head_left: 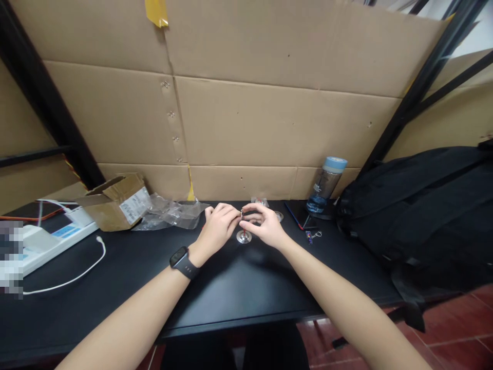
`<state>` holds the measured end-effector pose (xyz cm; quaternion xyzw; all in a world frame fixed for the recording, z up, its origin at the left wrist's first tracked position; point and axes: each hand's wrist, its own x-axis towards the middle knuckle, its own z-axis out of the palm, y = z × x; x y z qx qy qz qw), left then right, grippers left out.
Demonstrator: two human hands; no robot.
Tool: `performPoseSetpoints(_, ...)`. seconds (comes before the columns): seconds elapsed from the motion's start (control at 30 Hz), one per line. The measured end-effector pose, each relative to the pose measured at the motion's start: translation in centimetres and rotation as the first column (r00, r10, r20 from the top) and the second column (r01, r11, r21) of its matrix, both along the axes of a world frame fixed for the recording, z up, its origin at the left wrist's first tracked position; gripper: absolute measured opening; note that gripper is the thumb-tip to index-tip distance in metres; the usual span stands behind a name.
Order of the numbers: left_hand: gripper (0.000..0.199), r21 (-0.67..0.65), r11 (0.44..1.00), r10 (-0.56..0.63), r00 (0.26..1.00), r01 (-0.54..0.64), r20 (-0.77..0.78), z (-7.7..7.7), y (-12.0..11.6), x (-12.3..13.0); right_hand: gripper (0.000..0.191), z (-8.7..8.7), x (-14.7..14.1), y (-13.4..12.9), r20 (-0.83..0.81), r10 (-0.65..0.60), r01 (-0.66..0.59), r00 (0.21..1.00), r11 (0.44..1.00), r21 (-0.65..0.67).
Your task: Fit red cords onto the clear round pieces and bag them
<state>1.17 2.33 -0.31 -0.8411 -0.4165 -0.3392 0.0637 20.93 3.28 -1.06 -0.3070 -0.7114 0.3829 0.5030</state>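
Note:
My left hand [220, 226], with a dark watch [179, 256] on its wrist, is closed in a pinch over the middle of the table. Facing it, my right hand [265, 224] curls its thumb and fingers toward the same spot. A small thin piece [242, 215] shows between the fingertips of both hands, too small to name. Right under the fingers is a shiny round metal disc [244, 237] with a bit of red at its centre. Whether the thin piece joins the disc is hidden by my fingers.
On the black table [246, 293], an opened cardboard box [115, 203], clear plastic wrap [173, 213] and a white power strip [57, 241] with a cable lie left. Rightward are a phone [302, 216], a keychain [311, 236], a water bottle [326, 185] and a black backpack [416, 216]. Cardboard [246, 128] walls the back.

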Motion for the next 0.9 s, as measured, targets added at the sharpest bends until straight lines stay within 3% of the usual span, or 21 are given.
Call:
performPoseSetpoints(0.23, 0.020, 0.042, 0.999, 0.005, 0.999, -0.004, -0.035, 0.1, -0.2, -0.1, 0.042, -0.9, -0.2, 0.5, -0.012, -0.031, 0.030, 0.999, 0.995, -0.091)
performPoseSetpoints(0.37, 0.017, 0.005, 0.999, 0.045, 0.998, -0.045, 0.050, -0.1, 0.1, 0.0, 0.032, -0.5, 0.0, 0.7, 0.038, 0.061, -0.056, 0.997, 0.991, -0.117)
performPoseSetpoints(0.57, 0.016, -0.030, 0.999, 0.043, 0.994, -0.040, 0.098, -0.2, 0.1, 0.3, 0.025, 0.6, 0.6, 0.6, 0.272, -0.059, 0.009, 0.960, 0.983, 0.183)
performPoseSetpoints(0.73, 0.017, -0.043, 0.997, 0.075, 0.989, -0.070, 0.129, 0.4, -0.3, 0.2, 0.021, 0.8, 1.1, 0.6, 0.422, -0.127, -0.011, 0.898, 0.951, 0.308)
performPoseSetpoints(0.9, 0.019, -0.073, 0.997, -0.004, 0.998, 0.009, 0.065, 0.6, -0.3, -0.2, 0.018, 1.0, 1.7, 0.7, 0.509, -0.154, -0.045, 0.847, 0.933, 0.357)
